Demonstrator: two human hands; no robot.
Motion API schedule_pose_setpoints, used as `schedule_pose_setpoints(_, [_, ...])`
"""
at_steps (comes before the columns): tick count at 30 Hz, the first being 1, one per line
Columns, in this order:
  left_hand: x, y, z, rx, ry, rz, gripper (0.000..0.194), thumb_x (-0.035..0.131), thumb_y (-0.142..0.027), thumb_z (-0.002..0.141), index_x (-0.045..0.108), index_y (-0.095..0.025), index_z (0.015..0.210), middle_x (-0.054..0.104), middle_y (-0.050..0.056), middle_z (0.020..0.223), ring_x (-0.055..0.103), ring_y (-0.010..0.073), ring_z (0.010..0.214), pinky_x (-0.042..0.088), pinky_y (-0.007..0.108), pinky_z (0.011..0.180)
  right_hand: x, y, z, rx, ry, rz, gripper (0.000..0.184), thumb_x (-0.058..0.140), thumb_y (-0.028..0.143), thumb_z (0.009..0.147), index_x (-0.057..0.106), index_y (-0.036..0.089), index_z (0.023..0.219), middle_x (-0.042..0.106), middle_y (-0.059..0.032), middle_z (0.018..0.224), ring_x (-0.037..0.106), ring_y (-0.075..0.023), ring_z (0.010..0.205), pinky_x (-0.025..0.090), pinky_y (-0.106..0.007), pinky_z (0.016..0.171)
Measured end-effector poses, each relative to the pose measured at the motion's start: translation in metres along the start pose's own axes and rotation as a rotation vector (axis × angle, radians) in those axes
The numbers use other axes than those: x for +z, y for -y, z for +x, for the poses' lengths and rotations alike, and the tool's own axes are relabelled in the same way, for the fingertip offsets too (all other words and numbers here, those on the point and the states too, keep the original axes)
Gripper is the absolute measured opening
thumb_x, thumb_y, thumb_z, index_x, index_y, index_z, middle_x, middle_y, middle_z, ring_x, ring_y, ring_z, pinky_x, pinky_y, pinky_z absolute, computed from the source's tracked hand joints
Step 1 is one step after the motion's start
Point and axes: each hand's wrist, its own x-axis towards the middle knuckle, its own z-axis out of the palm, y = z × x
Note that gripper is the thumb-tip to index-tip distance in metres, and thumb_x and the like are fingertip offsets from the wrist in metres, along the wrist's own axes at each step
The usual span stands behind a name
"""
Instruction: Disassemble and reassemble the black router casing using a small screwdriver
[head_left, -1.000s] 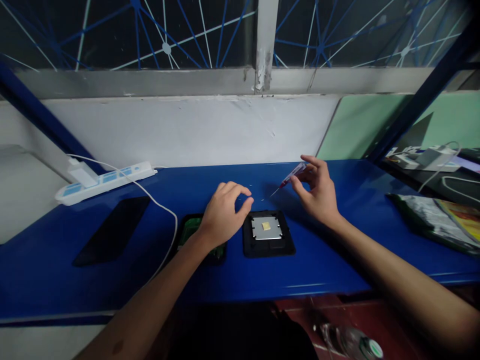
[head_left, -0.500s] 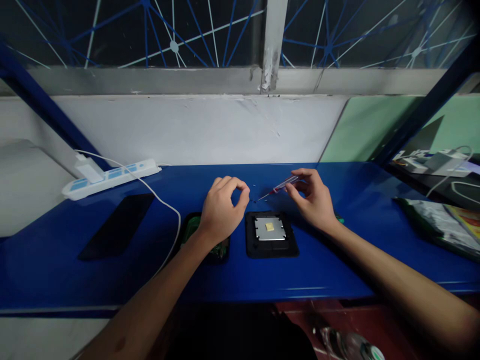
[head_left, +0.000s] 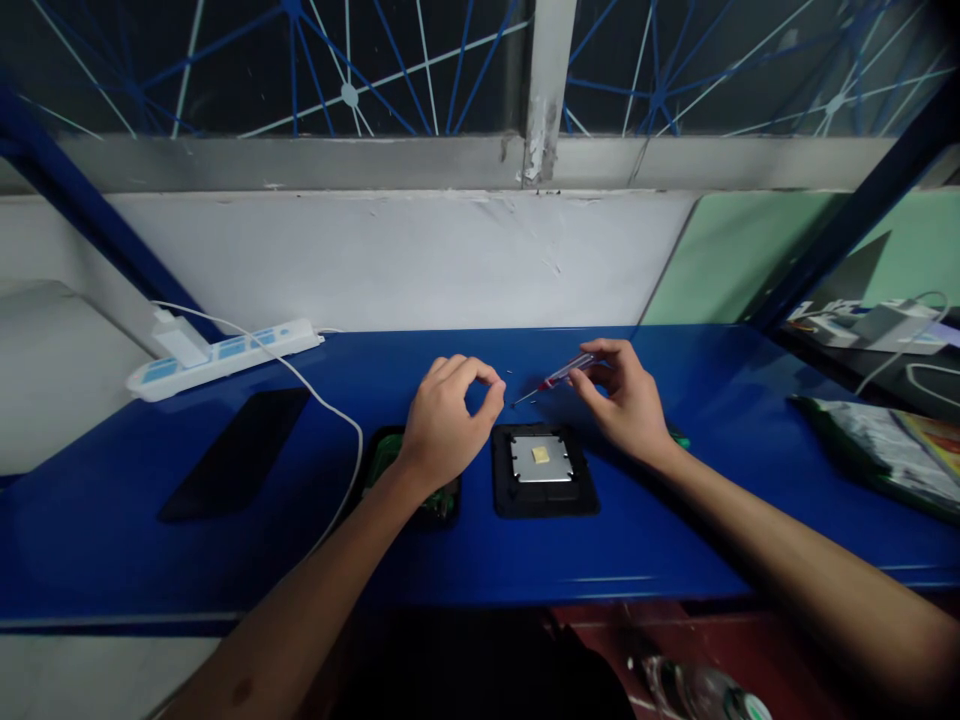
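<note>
My right hand [head_left: 626, 400] holds a small screwdriver [head_left: 564, 371] with a clear and red handle, its thin shaft slanting down to the left. The tip is close to a few tiny screw-like pieces [head_left: 534, 403] on the blue table. My left hand [head_left: 456, 420] is closed in a pinch, thumb and forefinger together; anything between them is too small to make out. Between the hands and nearer me lies a square black cover [head_left: 547, 498] with a metal plate [head_left: 559, 468] and a yellowish pad [head_left: 541, 454]. Partly under my left wrist sits a black case with a green circuit board [head_left: 385, 452].
On the left are a dark flat slab [head_left: 236, 455], a white power strip [head_left: 225, 358] and a white cable [head_left: 330, 405]. A shiny packet [head_left: 874, 445] lies at the right. A plastic bottle [head_left: 705, 690] is below the table edge. A small green thing [head_left: 679, 439] shows behind my right wrist.
My left hand has shifted slightly to the right, still pinched. The screwdriver has dipped and moved a little left among the tiny pieces. The cover and case stay in place.
</note>
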Motion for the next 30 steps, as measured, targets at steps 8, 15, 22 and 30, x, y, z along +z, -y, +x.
schedule_pose_setpoints(8, [0.004, -0.005, 0.005, 0.007, 0.142, -0.008, 0.009, 0.054, -0.021, 0.093, 0.061, -0.022, 0.087, 0.067, 0.001, 0.088, 0.059, 0.0212, 0.088, 0.046, 0.037, 0.081, -0.01, -0.008, 0.006, 0.041, -0.114, 0.138, 0.031, 0.066, 0.033, 0.086, 0.054, 0.026, 0.114, 0.064, -0.0018, 0.093, 0.071, -0.0186, 0.078, 0.059, -0.038, 0.075])
schedule_pose_setpoints(15, [0.018, -0.018, -0.002, 0.074, 0.275, 0.14, 0.009, 0.052, -0.018, 0.092, 0.061, -0.022, 0.092, 0.068, 0.003, 0.092, 0.06, 0.0239, 0.09, 0.046, 0.038, 0.075, -0.023, -0.006, 0.017, 0.147, -0.089, 0.32, 0.023, 0.066, 0.031, 0.084, 0.058, 0.023, 0.105, 0.058, 0.0023, 0.082, 0.064, -0.0108, 0.059, 0.056, -0.031, 0.061])
schedule_pose_setpoints(22, [0.023, -0.021, -0.014, 0.249, 0.322, 0.108, 0.013, 0.052, -0.017, 0.087, 0.061, -0.02, 0.096, 0.067, 0.005, 0.095, 0.058, 0.0237, 0.089, 0.045, 0.038, 0.075, -0.022, -0.013, 0.019, 0.223, -0.019, 0.392, 0.022, 0.061, 0.022, 0.08, 0.06, 0.022, 0.102, 0.062, 0.0029, 0.077, 0.059, -0.0093, 0.056, 0.052, -0.03, 0.061])
schedule_pose_setpoints(30, [0.025, -0.022, -0.015, 0.264, 0.358, 0.075, 0.016, 0.05, -0.016, 0.085, 0.062, -0.018, 0.096, 0.067, 0.006, 0.095, 0.058, 0.0242, 0.089, 0.045, 0.04, 0.077, -0.024, -0.012, 0.02, 0.22, -0.002, 0.368, 0.018, 0.058, 0.021, 0.083, 0.059, 0.022, 0.101, 0.065, 0.0013, 0.079, 0.059, -0.01, 0.056, 0.051, -0.031, 0.06])
